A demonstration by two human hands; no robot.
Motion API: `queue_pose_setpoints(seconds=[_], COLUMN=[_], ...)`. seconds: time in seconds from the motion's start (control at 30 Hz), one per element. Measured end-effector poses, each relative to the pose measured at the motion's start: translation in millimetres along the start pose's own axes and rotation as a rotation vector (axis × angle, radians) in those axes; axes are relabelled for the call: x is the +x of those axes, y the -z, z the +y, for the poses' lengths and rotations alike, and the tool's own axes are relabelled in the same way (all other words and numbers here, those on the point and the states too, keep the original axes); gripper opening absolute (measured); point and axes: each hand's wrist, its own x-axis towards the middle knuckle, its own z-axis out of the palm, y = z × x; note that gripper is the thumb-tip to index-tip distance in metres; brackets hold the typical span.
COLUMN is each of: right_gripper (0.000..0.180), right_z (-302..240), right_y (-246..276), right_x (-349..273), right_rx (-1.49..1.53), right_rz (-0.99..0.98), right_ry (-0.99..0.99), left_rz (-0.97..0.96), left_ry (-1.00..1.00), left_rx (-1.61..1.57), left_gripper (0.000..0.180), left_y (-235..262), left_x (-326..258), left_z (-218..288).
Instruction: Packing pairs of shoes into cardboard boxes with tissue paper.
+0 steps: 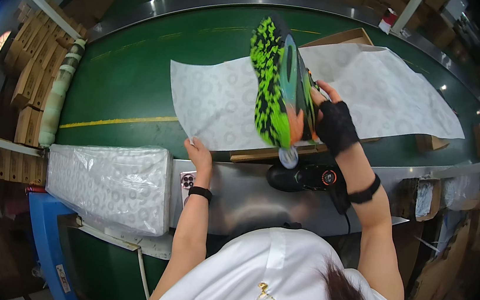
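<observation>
My right hand, in a black fingerless glove, grips a sports shoe above the bench. Its bright green and black patterned sole faces left, and the side shows teal and orange. A small clear round piece hangs at the shoe's lower end. At the near left edge of a white patterned sheet of wrapping paper, my left hand has its fingers closed on the paper. The sheet spreads over an open cardboard box, hiding most of it.
A plastic-wrapped stack of patterned paper lies left on the metal ledge. A phone lies beside my left wrist. A black device with a cord sits below the shoe. Behind runs a green conveyor belt; cardboard boxes stand far left.
</observation>
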Motion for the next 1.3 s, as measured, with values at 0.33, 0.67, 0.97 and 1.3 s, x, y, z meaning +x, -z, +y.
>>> queue_pose_setpoints(seconds=[0.33,0.67,0.97,1.3], right_gripper=[0.06,0.077,0.051,0.09], right_z=[116,110,63,124], right_y=[-176,-42,36,22], right_x=[44,24,-88,-137], right_rx=[0.57,0.53,0.206,-0.524], right_rz=[0.1,0.228,0.44,0.266], right_ry=[-0.506,-0.366,0.018,-0.077], left_rz=[-0.307,-1.138,-1.009,-1.218], left_ry=[-0.437,-0.315,-0.914,-0.674], left_rx=[-0.158,0.199,0.957,0.065], left_gripper=[0.022,0.033,0.029,0.057], left_y=[1,-49,-88,-15], left_x=[-28,-5,-22,-106], left_z=[95,113,107,111])
